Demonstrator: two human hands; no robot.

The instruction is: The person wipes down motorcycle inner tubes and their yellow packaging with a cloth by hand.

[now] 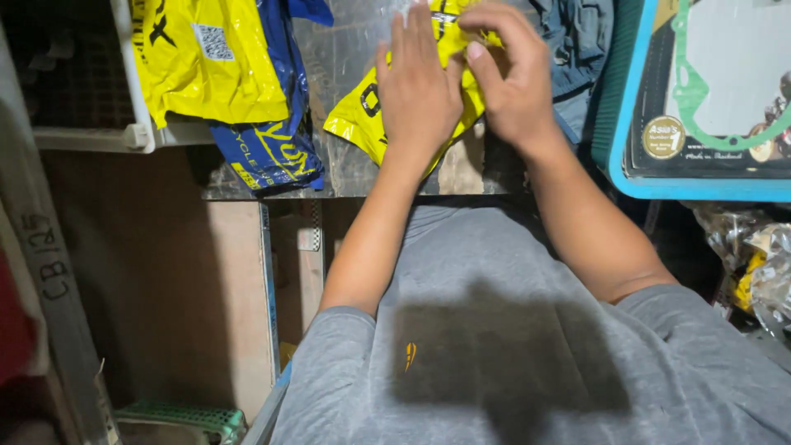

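Both hands are on the yellow plastic packet (367, 111), which lies on the bench (329, 58) straight ahead of the person. The left hand (418, 86) presses flat on it, fingers stretched out and close together, gripping nothing, only pinning the packet down. The right hand (512, 78) is curled over the upper edge, thumb and fingers pinched on the yellow film near the top. It looks like the flattening or folding stage: one hand holds the packet in place while the other works its edge. Any further move here would call for the left palm to keep its pressure so the slick film does not slide, and for the right fingers to keep a firm pinch on thin plastic.

To the left, a second yellow packet (210, 58) lies partly over a white crate (136, 132), with a blue packet (276, 144) just beside and below it, hanging toward the bench edge. The bench top is a dull, scuffed metal sheet. At the far right a flat boxed gasket set (709, 99) with a teal border sits on the bench, and dark blue cloth (577, 37) is bunched behind the hands. Below the bench there are bare wooden panels (148, 280), a green basket (185, 420) on the floor at lower left, and crumpled clear bags (754, 255) at the right. The room is cramped and dim, and the person's grey shirt (535, 363) fills the foreground.
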